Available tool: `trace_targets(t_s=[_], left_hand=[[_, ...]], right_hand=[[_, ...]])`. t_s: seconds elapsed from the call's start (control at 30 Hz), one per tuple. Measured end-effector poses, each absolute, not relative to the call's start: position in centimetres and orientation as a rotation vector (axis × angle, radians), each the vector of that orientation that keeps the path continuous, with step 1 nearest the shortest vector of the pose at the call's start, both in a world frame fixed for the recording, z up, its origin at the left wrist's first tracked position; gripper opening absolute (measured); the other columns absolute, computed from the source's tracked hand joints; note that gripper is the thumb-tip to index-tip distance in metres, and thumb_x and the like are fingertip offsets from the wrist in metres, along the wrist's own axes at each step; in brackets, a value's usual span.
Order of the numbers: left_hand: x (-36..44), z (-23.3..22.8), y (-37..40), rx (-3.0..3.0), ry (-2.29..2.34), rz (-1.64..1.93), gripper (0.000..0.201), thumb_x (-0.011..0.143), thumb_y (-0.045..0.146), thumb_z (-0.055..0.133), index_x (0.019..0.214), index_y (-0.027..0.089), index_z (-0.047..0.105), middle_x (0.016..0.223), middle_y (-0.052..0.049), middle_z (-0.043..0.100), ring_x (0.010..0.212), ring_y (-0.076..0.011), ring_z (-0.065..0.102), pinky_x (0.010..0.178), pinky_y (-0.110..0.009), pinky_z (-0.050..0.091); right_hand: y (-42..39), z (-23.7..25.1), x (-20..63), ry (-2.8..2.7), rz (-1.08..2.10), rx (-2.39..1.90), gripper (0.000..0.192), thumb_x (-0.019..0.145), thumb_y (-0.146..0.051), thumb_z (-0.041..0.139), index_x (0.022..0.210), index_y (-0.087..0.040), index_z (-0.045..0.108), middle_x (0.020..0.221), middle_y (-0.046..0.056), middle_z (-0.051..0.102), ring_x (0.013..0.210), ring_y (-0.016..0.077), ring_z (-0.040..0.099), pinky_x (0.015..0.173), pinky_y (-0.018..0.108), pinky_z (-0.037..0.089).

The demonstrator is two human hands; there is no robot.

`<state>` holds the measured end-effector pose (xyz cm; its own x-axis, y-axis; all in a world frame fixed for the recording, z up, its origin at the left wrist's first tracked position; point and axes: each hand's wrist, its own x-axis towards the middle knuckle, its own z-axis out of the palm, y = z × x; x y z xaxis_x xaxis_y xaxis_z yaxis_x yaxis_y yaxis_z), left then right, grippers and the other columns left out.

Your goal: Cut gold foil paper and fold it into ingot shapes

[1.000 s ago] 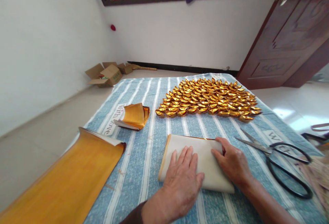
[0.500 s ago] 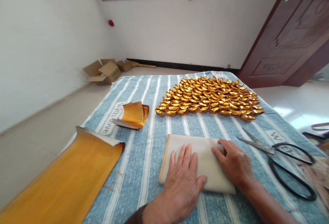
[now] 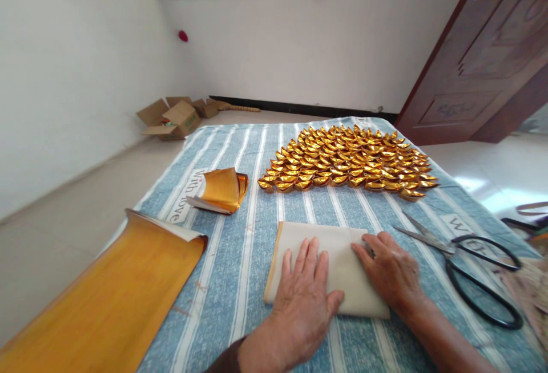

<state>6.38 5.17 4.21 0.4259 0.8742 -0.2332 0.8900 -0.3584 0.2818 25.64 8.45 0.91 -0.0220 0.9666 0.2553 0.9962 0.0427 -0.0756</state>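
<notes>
The folded paper lies white side up at my 6 o'clock on the striped cloth. My left hand presses flat, fingers spread, to pin it; my right hand bears on its edge, sharpening the crease. Scissors wait at 3 o'clock, within reach; ingots at 12.

- Bare striped cloth lies open left of the folded paper.
- Scissors block its right side.
- Gold ingots crowd beyond it; a strip of cloth stays between.
</notes>
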Motion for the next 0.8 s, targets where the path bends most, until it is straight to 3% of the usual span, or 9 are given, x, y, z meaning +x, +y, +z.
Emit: trace_targets(t_s=[0.4, 0.6, 0.8], left_hand=[[6.3, 3.1, 5.0, 2.39, 1.52, -0.022, 0.069, 0.097, 0.059, 0.02, 0.147, 0.013, 0.031, 0.157, -0.016, 0.015, 0.145, -0.0311, 0.007, 0.113, -0.061, 0.013], [6.5, 2.8, 5.0, 2.431, 1.53, -0.013, 0.069, 0.096, 0.058, 0.022, 0.146, 0.012, 0.033, 0.156, -0.018, 0.018, 0.145, -0.0321, 0.008, 0.112, -0.061, 0.014], [6.6, 2.3, 4.9, 2.458, 1.551, 0.012, 0.067, 0.097, 0.057, 0.024, 0.146, 0.011, 0.033, 0.156, -0.018, 0.019, 0.145, -0.0322, 0.01, 0.112, -0.06, 0.014]], right_hand=[[8.2, 0.4, 25.4, -2.125, -0.35, -1.932, 0.027, 0.093, -0.036, 0.048, 0.076, -0.021, 0.062, 0.075, 0.003, 0.055, 0.069, 0.0172, 0.052, 0.059, 0.027, 0.031], [7.9, 1.7, 25.3, -2.216, -0.439, -1.788, 0.024, 0.094, -0.028, 0.046, 0.079, -0.02, 0.063, 0.083, 0.007, 0.059, 0.08, 0.0211, 0.05, 0.071, 0.031, 0.034], [5.1, 3.0, 22.7, -2.3, -0.282, -1.581, 0.026, 0.092, -0.016, 0.043, 0.077, -0.02, 0.064, 0.082, 0.007, 0.062, 0.087, 0.023, 0.053, 0.087, 0.038, 0.036]])
